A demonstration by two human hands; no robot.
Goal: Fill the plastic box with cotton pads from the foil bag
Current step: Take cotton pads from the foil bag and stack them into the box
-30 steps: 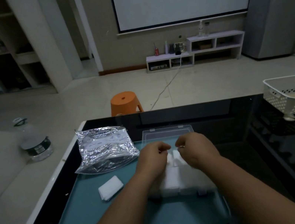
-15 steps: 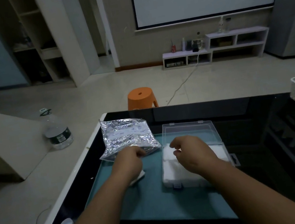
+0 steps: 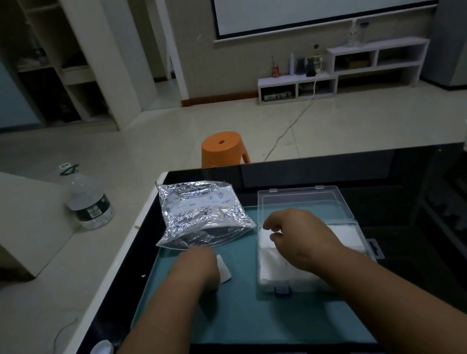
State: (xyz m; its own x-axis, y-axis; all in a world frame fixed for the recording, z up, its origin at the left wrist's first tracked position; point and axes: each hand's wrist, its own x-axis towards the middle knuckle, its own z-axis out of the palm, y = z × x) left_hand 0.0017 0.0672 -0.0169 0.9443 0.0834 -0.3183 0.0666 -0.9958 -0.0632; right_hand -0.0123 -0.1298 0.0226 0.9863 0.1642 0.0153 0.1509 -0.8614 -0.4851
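Teal tray [image 3: 250,322], centre frame.
Foil bag [image 3: 201,213], upper left of tray: light, crinkly, likely slippery; hold at the mouth edge.
Plastic box [image 3: 298,200], right, lid open, looks nearly full.
Left hand [image 3: 200,262] at bag mouth, fingers hidden.
Right hand [image 3: 294,231] curled over box; grip unclear.
Cotton pads [image 3: 272,266]: soft; pinch edges.

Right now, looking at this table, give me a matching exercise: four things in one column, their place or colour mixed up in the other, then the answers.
Things:
1. foil bag
2. plastic box
3. stool
4. water bottle

Descriptions:
A. orange, on the floor beyond the table
B. clear, lid open, white pads inside
C. on the floor left of the table
D. crinkled silver, left of the box

Pairs: 1-D, 2-B, 3-A, 4-C.
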